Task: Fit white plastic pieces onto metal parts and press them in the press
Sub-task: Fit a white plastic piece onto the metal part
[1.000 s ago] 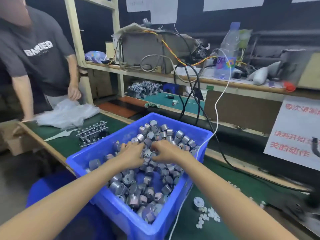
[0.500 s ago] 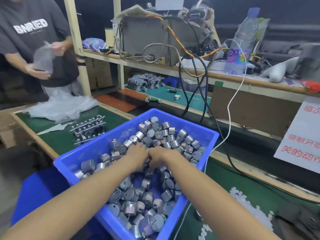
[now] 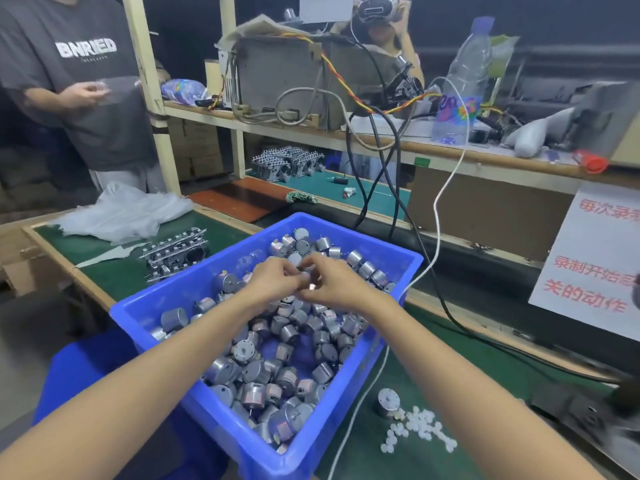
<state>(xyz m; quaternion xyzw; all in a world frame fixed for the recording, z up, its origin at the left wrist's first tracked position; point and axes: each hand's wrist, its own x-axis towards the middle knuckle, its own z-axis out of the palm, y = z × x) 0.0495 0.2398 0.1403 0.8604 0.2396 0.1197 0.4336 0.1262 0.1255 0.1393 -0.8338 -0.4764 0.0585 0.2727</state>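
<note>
Left hand (image 3: 273, 282), right hand (image 3: 334, 287) risen above blue plastic bin (image 3: 194, 289) | grips pinch small silver metal cylinder (image 3: 311, 286) | white plastic pieces (image 3: 420, 427) rightward, nearer right hand

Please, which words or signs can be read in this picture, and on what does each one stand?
"BNRIED": on the grey T-shirt; the small line under it is too small.
"每次录", "录制开始", "关的动作": red, on the white sign, cut at the edge.
Bottle label: too blurred.
</note>
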